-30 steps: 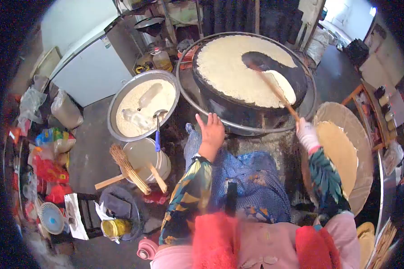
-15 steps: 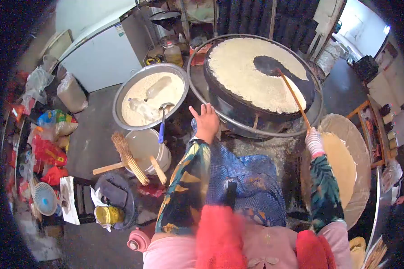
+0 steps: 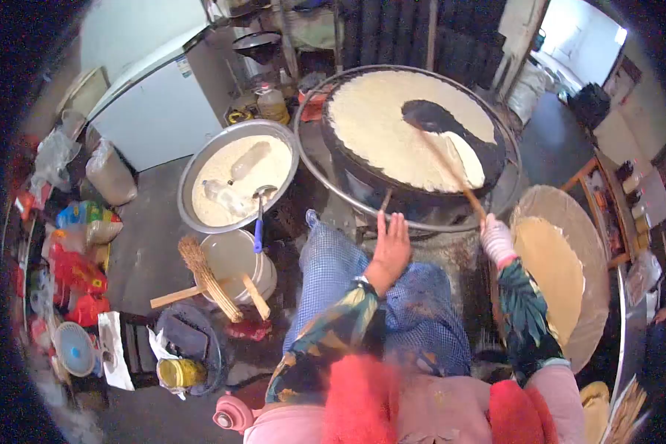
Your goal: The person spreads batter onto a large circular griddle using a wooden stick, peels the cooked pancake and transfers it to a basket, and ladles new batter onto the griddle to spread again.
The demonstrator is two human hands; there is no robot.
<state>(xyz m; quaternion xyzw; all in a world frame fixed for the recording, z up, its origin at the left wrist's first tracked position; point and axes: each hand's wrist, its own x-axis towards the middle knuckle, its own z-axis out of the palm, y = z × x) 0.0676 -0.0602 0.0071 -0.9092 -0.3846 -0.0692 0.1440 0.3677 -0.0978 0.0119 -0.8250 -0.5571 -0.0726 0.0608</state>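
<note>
My gloved right hand [image 3: 498, 240] is wrapped round the lower end of a long wooden stick [image 3: 451, 169], which slants up and left over the griddle. A pale, thin layer of batter [image 3: 370, 118] covers much of the round black griddle [image 3: 488, 149]. The stick's far end lies near a curved dark bare patch in the batter, its tip hard to make out. Right of the stick lies a paler strip of batter [image 3: 462, 159]. My bare left hand [image 3: 392, 251] is open, fingers stretched toward the metal ring [image 3: 320, 177] round the griddle, and holds nothing.
Left of the griddle, a metal basin [image 3: 186, 185] holds pale batter or flour, plastic bottles and a blue-handled ladle [image 3: 258, 222]. Nearer stands a white bucket [image 3: 263, 270] with a straw brush [image 3: 207, 277] across it. At right, thin round pancakes [image 3: 547, 274] lie on a round tray [image 3: 596, 311].
My left hand has moved right and down, toward my lap. The stick has swung left and now lies more slanted. A paler strip has appeared beside it on the griddle. The view has shifted slightly.
</note>
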